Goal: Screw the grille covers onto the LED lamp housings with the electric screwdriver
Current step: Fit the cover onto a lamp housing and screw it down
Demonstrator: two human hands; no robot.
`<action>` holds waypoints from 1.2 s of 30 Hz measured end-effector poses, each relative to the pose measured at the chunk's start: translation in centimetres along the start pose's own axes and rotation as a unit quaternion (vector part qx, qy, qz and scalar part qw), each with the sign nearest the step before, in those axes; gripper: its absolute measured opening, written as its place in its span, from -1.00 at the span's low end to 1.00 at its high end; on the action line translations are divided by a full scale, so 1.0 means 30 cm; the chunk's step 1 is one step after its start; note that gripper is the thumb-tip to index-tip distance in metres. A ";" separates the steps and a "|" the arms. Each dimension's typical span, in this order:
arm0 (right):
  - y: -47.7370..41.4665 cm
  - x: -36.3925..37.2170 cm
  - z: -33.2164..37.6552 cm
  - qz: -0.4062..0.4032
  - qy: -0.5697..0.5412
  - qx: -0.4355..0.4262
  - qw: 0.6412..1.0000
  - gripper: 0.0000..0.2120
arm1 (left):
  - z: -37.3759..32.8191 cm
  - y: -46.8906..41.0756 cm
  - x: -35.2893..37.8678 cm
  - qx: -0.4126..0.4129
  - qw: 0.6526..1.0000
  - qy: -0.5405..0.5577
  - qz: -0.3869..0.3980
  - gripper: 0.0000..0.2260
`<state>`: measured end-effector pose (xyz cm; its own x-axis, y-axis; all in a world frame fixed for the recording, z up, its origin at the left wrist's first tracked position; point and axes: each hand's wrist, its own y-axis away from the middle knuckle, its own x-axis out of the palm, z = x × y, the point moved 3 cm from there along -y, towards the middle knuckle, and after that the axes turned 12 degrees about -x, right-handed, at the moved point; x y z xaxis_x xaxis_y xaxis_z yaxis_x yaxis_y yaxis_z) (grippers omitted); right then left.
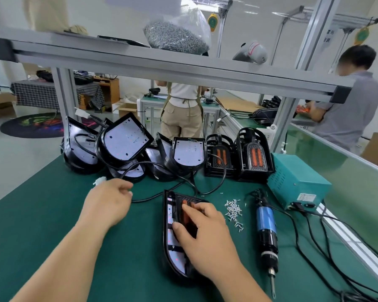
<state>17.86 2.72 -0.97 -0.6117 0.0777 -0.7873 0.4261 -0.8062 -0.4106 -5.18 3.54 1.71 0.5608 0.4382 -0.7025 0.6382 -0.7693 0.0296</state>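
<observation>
Presently we seat the grille cover [184,197] on the housing [165,225], right hand [205,236] grasping it, left hand [108,203] of uncertain grip; next should come screws [234,211] and the idle screwdriver [265,227].

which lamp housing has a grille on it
The black lamp housing under the right hand: a black grille cover with orange strips lies on it. The housings piled behind show bare white boards.

Bright, even indoor light, diffuse from overhead; only soft faint shadows on the green counter [52,214]. Mild glare on the white LED boards [127,138] at mid frame. Strong wide-angle bowing: shelf beam [162,66] curves across the top, right edge stretched. Left hand [109,201] slightly motion-blurred, background at upper right soft
</observation>
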 end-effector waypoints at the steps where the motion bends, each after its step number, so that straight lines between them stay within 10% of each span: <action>1: 0.000 0.002 -0.001 0.000 -0.002 0.000 1.000 -0.47 | -0.014 -0.017 0.009 0.015 0.999 -0.041 0.015 -0.75; 6: 0.001 0.005 -0.002 -0.003 -0.055 0.009 0.998 -0.50 | -0.083 -0.004 0.097 0.116 0.974 -0.162 0.111 -0.74; 10: -0.005 -0.016 0.006 -0.036 -0.094 0.010 0.995 -0.60 | -0.086 0.065 0.184 0.039 0.963 0.050 0.262 -0.70; 16: 0.006 -0.044 -0.004 -0.128 -0.143 0.020 0.981 -0.66 | -0.093 0.142 0.223 -0.180 0.789 0.405 0.425 -0.56; 21: 0.003 -0.040 0.009 -0.134 -0.134 -0.001 0.982 -0.67 | -0.081 0.205 0.217 -0.166 0.747 0.451 0.461 -0.46; 27: 0.019 -0.055 -0.002 -0.199 -0.299 0.072 0.930 -0.56 | -0.038 0.188 0.178 -0.134 0.777 0.464 0.403 -0.53; 31: 0.006 0.004 -0.011 -0.124 -0.520 0.159 0.830 -0.59 | -0.062 0.208 0.168 -0.108 0.790 0.456 0.395 -0.62; 34: 0.005 0.013 -0.028 -0.137 -0.510 0.182 0.829 -0.81 | -0.098 0.151 0.132 -0.025 0.896 0.304 0.322 -0.68; 36: 0.007 0.019 -0.038 -0.143 -0.499 0.189 0.833 -0.84 | -0.093 0.031 0.079 0.011 0.970 0.197 0.140 -0.72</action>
<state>18.36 3.28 -2.03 -0.9823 -0.0762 0.1711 0.0426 -0.9804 -0.1921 -1.78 5.14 2.07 0.8712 0.3514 -0.3427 0.4233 -0.8914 0.1620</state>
